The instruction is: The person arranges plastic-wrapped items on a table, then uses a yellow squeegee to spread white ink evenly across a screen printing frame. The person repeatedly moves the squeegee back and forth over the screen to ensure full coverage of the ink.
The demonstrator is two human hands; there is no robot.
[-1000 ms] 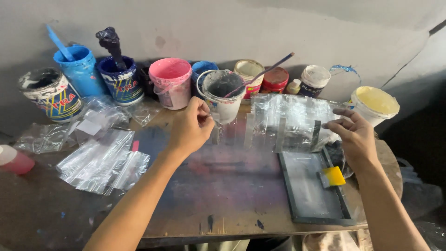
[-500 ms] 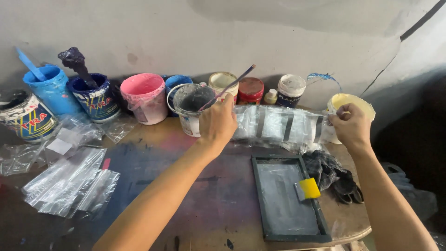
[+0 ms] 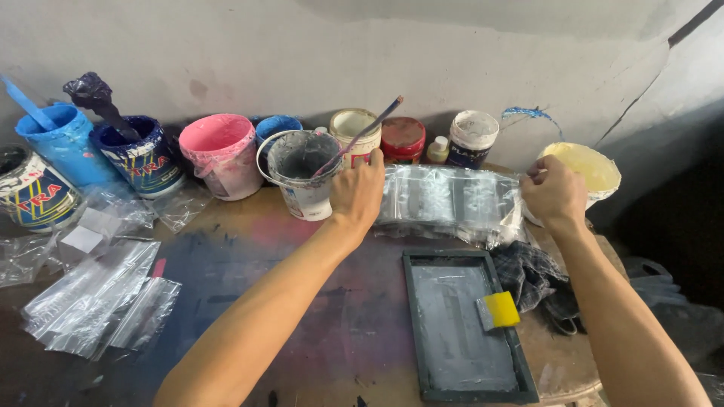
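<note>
Hands grip one clear plastic sheet stretched between them above the table, just in front of the paint pots. Left hand pinches its left edge with fingers closed; right hand pinches the right edge likewise. Behind stand one light blue bucket, one dark blue bucket, one pink bucket and one grey-white bucket with a stick in it. One dark tray lies below the sheet, holding one yellow scraper. Loose plastic bags lie at the left.
</note>
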